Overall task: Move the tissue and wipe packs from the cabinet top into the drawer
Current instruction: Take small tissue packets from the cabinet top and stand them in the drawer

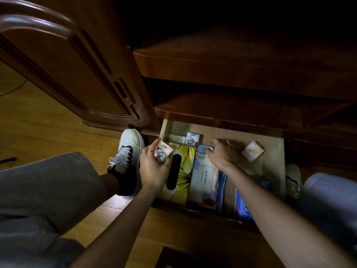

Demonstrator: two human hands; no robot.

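A: Risk here?

B: Could slip from the left hand (pixel 152 167) — small tissue pack (pixel 163 153) pinched only at one end, tilted over the yellow tissue box (pixel 180 171). Might land on the box, not in the gap by the two small packs (pixel 184 139) at the back.

A: Right hand (pixel 222 154)?

B: Reaching into the drawer (pixel 278 151), fingers (pixel 214 141) spread, holding nothing, resting over the wipe pack (pixel 205 175). Could nudge the loose pack (pixel 252 151) beside it.
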